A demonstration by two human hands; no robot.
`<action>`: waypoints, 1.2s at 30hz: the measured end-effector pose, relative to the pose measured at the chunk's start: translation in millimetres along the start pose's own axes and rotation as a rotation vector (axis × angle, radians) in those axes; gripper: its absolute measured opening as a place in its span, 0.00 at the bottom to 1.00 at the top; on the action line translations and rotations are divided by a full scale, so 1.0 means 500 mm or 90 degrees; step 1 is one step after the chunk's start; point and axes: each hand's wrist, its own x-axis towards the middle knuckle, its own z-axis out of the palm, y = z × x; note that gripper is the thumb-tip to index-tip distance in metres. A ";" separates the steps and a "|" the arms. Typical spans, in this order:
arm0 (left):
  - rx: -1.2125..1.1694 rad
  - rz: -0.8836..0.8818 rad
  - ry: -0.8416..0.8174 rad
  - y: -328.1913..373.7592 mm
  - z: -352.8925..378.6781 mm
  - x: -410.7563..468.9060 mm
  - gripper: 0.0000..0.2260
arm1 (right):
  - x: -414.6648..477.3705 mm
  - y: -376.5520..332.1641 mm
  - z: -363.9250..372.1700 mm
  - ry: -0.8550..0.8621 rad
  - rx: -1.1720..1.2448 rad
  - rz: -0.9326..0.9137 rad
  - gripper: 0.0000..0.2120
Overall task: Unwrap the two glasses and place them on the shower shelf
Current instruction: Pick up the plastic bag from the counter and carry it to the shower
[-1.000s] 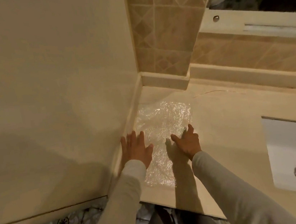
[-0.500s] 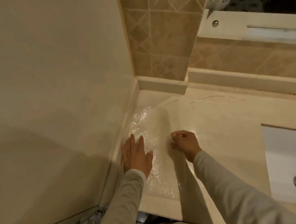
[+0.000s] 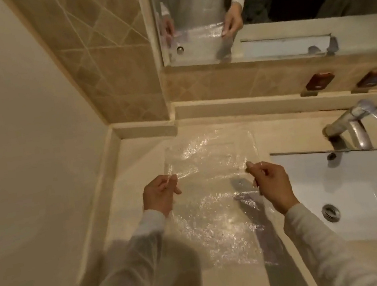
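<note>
Over beige countertop (image 3: 136, 154), both hands pinch seemingly unlabelled bubble wrap (image 3: 209, 164).

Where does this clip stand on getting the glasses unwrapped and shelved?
Done: the bubble wrap looks opened out, with no glass showing in it. In hand: the left hand and right hand pinch its edges above the counter. Left: no glasses or shower shelf in view, so placement is unconfirmed.
</note>
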 end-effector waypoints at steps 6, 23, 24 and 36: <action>-0.073 -0.025 0.019 0.083 0.064 0.007 0.12 | -0.011 0.021 -0.058 -0.073 0.026 -0.055 0.17; -0.034 0.205 0.148 0.252 0.050 0.092 0.10 | -0.193 0.001 -0.051 -0.063 0.079 0.047 0.23; -0.056 0.194 0.155 0.258 0.044 0.096 0.11 | -0.214 0.002 -0.043 -0.077 0.088 0.053 0.24; 0.123 -0.044 -0.366 0.003 0.093 -0.090 0.07 | -0.450 0.130 0.014 0.186 0.138 0.111 0.18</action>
